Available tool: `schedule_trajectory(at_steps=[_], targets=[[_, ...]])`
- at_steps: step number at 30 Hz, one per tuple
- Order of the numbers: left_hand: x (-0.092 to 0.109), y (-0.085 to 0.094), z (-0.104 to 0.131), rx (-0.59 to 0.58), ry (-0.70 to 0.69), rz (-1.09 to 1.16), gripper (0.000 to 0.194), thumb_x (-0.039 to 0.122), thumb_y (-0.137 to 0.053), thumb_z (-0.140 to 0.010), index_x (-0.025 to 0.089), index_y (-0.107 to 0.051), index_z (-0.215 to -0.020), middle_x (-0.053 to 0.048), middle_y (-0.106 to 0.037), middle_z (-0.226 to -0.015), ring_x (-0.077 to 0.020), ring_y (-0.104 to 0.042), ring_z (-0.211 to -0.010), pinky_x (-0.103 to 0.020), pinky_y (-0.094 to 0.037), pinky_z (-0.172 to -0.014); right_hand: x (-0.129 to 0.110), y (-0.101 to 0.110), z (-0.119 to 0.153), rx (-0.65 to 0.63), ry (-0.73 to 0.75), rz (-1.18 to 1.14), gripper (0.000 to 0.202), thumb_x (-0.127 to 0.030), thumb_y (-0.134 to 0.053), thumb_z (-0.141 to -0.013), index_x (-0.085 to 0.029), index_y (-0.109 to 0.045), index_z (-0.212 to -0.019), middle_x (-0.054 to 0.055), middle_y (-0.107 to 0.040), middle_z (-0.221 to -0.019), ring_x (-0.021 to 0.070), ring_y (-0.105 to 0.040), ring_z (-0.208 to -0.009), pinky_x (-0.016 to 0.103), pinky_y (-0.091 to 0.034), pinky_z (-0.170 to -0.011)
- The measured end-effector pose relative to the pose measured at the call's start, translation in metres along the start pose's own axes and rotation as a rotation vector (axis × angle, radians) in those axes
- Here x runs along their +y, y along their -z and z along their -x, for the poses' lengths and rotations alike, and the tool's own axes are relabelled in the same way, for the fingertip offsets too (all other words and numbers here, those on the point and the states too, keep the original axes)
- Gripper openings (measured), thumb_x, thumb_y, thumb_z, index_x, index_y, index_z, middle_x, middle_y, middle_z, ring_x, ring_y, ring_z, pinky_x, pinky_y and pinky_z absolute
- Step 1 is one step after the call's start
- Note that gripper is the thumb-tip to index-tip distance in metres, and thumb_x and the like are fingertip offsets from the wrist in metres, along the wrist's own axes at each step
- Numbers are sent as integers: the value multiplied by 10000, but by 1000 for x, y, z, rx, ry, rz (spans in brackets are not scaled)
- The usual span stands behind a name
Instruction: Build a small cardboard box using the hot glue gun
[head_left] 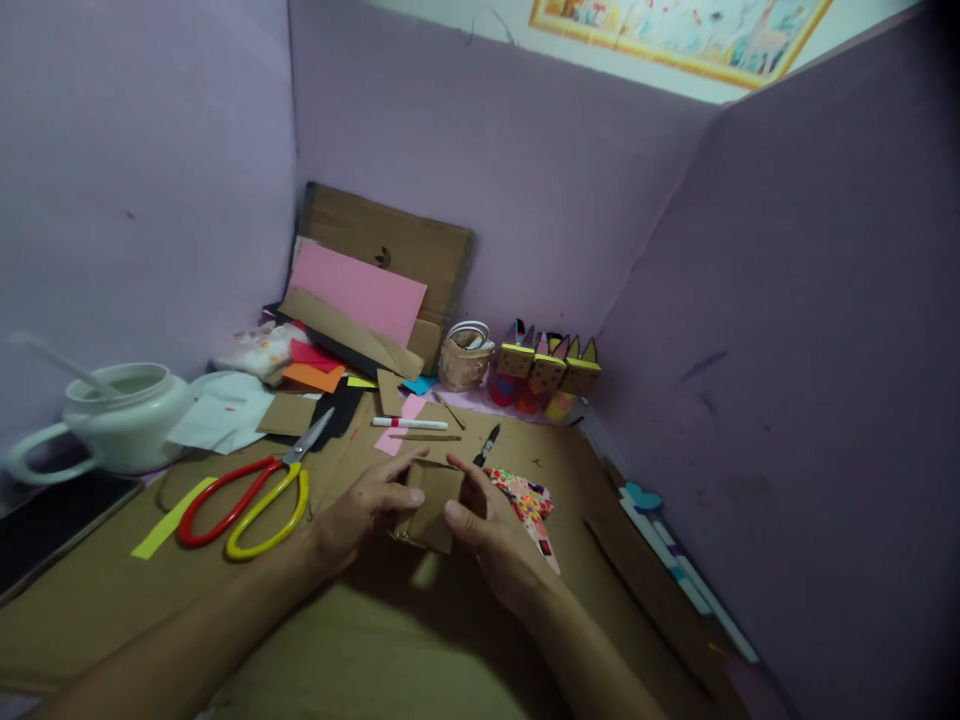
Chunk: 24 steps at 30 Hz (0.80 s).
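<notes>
A small brown cardboard box (pixel 427 508) is held between my two hands above the cardboard-covered table (pixel 360 640). My left hand (pixel 375 505) grips its left side, with the thumb on the near face. On the right side, my right hand (pixel 484 515) holds it between thumb and fingers. A patterned, colorful piece (pixel 527 503) lies just right of my right hand, partly behind it. Beyond the hands are a black marker (pixel 487 444) and a white marker with a red band (pixel 410 424).
Scissors with red and yellow handles (pixel 262 497) lie left, near a yellow strip (pixel 172 518) and a white pot (pixel 124 420). Behind stand a basket (pixel 466 358), small cardboard figures (pixel 549 368) and stacked paper (pixel 358 290). White sticks (pixel 675 560) lie along the right wall.
</notes>
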<state>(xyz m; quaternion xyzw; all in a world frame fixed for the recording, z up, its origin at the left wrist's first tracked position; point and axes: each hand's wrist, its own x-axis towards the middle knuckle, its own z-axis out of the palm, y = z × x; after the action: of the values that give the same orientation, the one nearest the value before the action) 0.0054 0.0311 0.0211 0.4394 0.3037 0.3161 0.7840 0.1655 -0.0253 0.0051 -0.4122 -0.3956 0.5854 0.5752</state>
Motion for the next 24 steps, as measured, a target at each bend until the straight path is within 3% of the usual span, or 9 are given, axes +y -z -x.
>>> schedule_trajectory(at_steps=[4,7,11,14,17,22,24], targets=[[-3,4,-1,-22,-72,-154,857,374,-754,-630,165,-382,-1375,-134,-629,-1197,-337,-574,-1108,-389,-473,-848,1,3,-3,-38,-5,36,678,-364,-841,-574,-228,-559,-1175,74,-687,-1044,279,-628,-1005,416,-471,-881],[-5,4,-2,28,-96,-266,806,401,-763,-625,164,-435,-1323,-130,-647,-1128,-329,-596,-1042,-392,-470,-816,3,2,-4,-27,5,81,709,-344,-866,-531,-234,-570,-1166,68,-676,-1057,270,-626,-1002,414,-464,-896],[-4,-2,-1,100,-106,-222,698,344,-781,-555,148,-519,-1171,-71,-667,-914,-271,-621,-873,-348,-465,-724,4,2,-3,-44,-26,134,770,-388,-861,-530,-213,-556,-1215,86,-666,-1092,280,-619,-1030,407,-471,-889],[-2,-5,-2,138,-85,-171,655,321,-786,-530,154,-529,-1109,-51,-659,-876,-244,-619,-815,-341,-463,-708,-1,6,-3,-30,-32,211,799,-427,-835,-554,-202,-534,-1259,118,-619,-1217,282,-596,-1086,384,-492,-860],[-1,-3,-4,180,-107,-149,603,320,-789,-526,154,-545,-1051,-68,-657,-953,-251,-617,-875,-350,-466,-757,-12,17,-6,119,41,354,746,-469,-780,-600,-198,-541,-1252,139,-577,-1287,277,-612,-1048,351,-531,-732],[-1,8,-13,251,-224,-243,584,350,-770,-555,146,-565,-1063,-96,-645,-1042,-283,-588,-1004,-382,-447,-852,-29,48,-24,562,162,887,545,-532,-582,-735,-139,-642,-1108,137,-701,-1051,229,-673,-830,306,-509,-626],[-1,12,-15,300,-267,-331,595,358,-749,-580,147,-566,-1106,-96,-636,-1066,-289,-574,-1029,-393,-437,-864,-38,61,-34,611,138,1010,463,-501,-579,-741,-140,-691,-1007,133,-721,-964,241,-664,-837,305,-479,-634]])
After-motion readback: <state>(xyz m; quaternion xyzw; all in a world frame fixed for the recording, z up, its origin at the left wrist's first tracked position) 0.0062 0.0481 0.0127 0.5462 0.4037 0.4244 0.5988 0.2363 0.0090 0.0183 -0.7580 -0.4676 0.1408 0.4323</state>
